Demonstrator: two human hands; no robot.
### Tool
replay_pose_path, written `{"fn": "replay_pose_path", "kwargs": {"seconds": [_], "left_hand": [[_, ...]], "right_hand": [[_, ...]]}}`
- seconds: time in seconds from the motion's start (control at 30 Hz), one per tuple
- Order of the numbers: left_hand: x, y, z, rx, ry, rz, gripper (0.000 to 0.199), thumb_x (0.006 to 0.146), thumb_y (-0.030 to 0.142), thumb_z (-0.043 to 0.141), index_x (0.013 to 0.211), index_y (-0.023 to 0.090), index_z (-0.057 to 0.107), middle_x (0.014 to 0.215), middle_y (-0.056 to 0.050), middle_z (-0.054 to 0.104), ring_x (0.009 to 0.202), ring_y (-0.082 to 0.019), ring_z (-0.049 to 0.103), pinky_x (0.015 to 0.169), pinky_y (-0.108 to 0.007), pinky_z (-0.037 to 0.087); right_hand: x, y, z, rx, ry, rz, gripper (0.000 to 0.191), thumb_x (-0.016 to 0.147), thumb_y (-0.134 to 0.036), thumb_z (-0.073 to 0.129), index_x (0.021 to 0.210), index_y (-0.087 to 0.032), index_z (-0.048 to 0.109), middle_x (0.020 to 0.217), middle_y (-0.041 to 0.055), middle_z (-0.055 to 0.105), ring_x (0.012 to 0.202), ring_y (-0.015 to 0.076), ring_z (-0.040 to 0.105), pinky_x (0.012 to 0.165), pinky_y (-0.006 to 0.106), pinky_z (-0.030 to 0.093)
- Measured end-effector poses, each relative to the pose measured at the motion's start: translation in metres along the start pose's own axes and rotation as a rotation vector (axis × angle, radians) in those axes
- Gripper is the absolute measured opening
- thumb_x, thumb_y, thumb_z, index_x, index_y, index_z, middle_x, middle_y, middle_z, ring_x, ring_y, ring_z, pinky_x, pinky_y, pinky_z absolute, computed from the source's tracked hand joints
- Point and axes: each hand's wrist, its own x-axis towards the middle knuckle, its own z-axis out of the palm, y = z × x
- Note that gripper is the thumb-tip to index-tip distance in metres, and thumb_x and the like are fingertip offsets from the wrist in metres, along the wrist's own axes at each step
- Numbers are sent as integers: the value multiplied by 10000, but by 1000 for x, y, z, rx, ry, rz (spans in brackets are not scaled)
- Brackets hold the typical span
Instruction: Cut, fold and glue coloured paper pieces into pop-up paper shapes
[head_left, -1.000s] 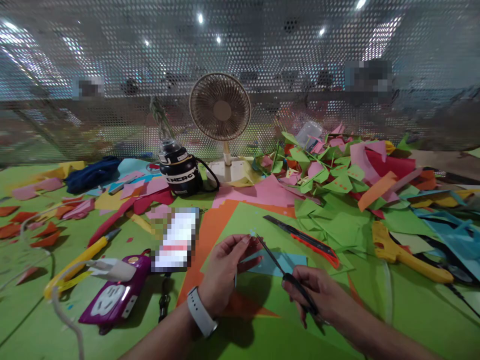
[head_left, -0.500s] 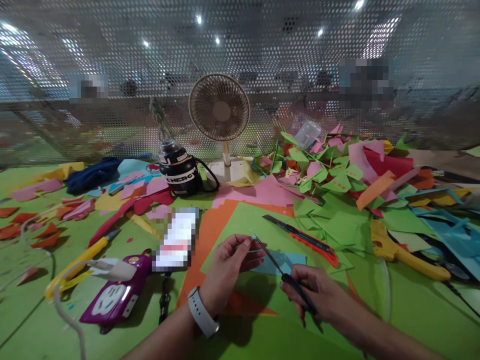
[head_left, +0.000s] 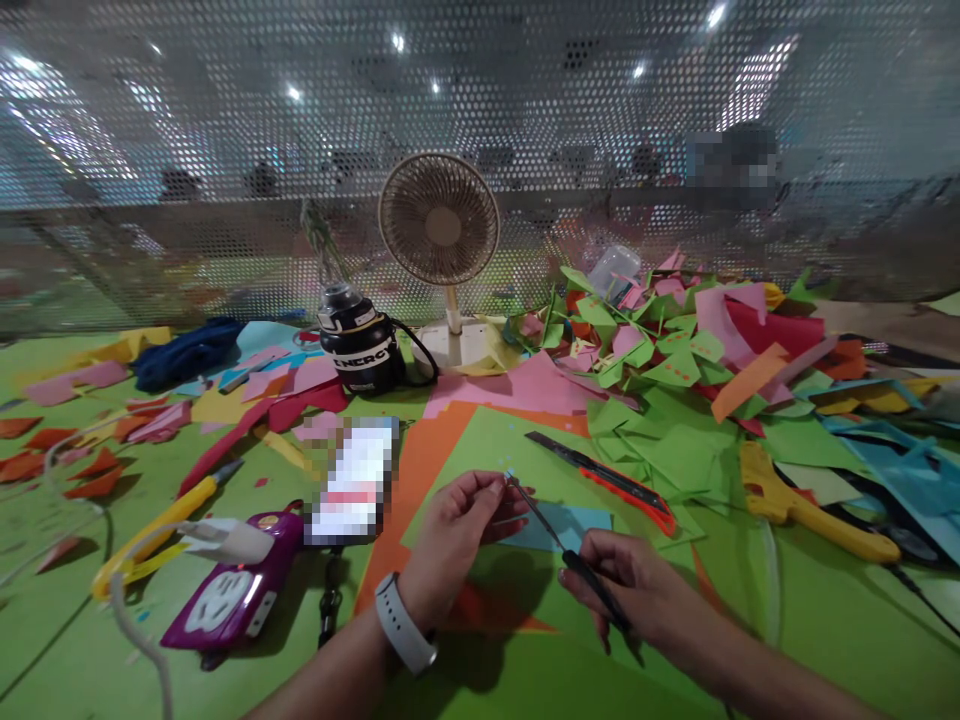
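right fingers (head_left: 604, 545) hold scissors (head_left: 583, 570), tip near left fingers (head_left: 484, 497) pinching scrap (head_left: 509, 474); cutter (head_left: 609, 476) apart.

The one word that can be read is "ENERGY", in dark capitals on the white band (head_left: 363, 356) around the black bottle (head_left: 371, 376); its first letter is less clear than the rest. Smaller lettering below, near the bottle's base, is too small to make out, as are the marks on the label above. The phone screen (head_left: 352, 475) is pixelated beyond reading.
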Motion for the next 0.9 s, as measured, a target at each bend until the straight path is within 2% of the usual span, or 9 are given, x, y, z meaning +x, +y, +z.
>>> {"fn": "replay_pose_path", "kwargs": {"seconds": [0.53,0.9], "left_hand": [[1,5,-8,-15,-96,-34,293,706,370,755,846,126,671,853,-89,737,790,-176,689,758,-300,555],[3,8,-9,50,-94,-55,311,698,388,752,851,131,666,862,-97,733,801,-196,689,739,-310,551]], "right_hand": [[2,3,-3,10,-21,-2,405,672,-447,750,647,-180,446,531,-93,399,438,30,350,420,154,419],[1,-3,-1,-2,16,33,453,617,-503,760,621,-184,438,512,-99,392,430,30,352,410,159,396]]}}
